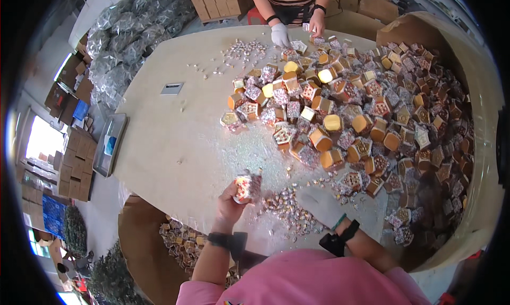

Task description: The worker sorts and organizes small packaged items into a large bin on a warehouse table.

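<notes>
My bare left hand (229,204) grips a small house-shaped ornament (243,188) above the near part of the table. The ornament has a red and white patterned face and a sparkly, crusted side. My right hand (317,205), in a white glove, is over the right side of a heap of small shiny bits (284,208). Its back faces up, and its fingertips are too blurred to read. Beyond my hands, a large pile of similar ornaments (332,123) covers the table's right side, several with yellow or brown bases up.
On the pale table (154,130) lie a small grey rectangle (171,89) and more scattered bits (244,50). Across it, a co-worker's gloved hand (280,35) and bare hand (317,23) work. Cardboard bins of ornaments stand at right (481,119) and lower left (139,246); a metal tray (110,145) is left.
</notes>
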`<state>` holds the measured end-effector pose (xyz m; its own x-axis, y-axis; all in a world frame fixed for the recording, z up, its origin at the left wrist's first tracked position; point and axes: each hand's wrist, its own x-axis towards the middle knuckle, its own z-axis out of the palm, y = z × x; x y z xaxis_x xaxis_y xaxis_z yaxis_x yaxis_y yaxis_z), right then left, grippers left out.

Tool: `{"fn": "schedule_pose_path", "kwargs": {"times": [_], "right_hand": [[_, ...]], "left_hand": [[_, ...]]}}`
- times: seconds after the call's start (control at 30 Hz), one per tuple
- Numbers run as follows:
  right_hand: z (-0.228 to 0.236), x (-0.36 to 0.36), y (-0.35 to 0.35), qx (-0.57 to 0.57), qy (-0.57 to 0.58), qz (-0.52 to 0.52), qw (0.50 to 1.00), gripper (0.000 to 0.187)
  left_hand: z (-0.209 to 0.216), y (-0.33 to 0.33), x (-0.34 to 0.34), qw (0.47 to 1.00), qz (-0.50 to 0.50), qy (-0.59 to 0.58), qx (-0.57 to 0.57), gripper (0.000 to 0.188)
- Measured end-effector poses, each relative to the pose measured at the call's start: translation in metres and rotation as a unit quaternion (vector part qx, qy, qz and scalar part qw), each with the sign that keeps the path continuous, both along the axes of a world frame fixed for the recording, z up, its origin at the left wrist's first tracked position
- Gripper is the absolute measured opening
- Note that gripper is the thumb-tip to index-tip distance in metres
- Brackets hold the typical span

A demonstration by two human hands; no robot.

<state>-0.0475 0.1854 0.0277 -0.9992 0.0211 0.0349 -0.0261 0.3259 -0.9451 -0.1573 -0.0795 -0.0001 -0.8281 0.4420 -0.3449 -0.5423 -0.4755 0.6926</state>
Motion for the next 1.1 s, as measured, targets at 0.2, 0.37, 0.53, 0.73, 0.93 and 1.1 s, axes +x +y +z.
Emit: {"fn": "schedule_pose_path", "kwargs": {"times": [0.2,0.37,0.53,0.73,0.93,1.1], "right_hand": [[0.016,0.002,-0.018,-0.154,-0.312,0.097,0.933,0.047],[0.039,0.035,-0.038,-0.337,-0.393,0.052,0.854,0.051],[0.029,0.046,-0.046,-0.452,-0.404,0.01,0.795,0.047],[0.03,0.056,-0.04,-0.532,-0.34,0.002,0.776,0.044],[0.052,0.048,-0.025,-0.53,-0.228,0.03,0.816,0.031],[0.012,0.054,0.011,-0.49,-0.146,0.004,0.86,0.006]], "left_hand": [[0.013,0.009,0.056,0.987,-0.084,0.107,-0.086,0.039],[0.043,0.016,0.086,0.948,-0.086,0.209,-0.224,0.031],[0.042,0.04,0.101,0.906,0.021,0.282,-0.314,0.03],[0.018,0.062,0.101,0.942,0.122,0.177,-0.258,0.027],[-0.038,0.085,0.082,0.981,0.123,-0.146,0.019,0.025],[-0.038,0.071,-0.005,0.996,0.054,0.01,-0.077,0.022]]}}
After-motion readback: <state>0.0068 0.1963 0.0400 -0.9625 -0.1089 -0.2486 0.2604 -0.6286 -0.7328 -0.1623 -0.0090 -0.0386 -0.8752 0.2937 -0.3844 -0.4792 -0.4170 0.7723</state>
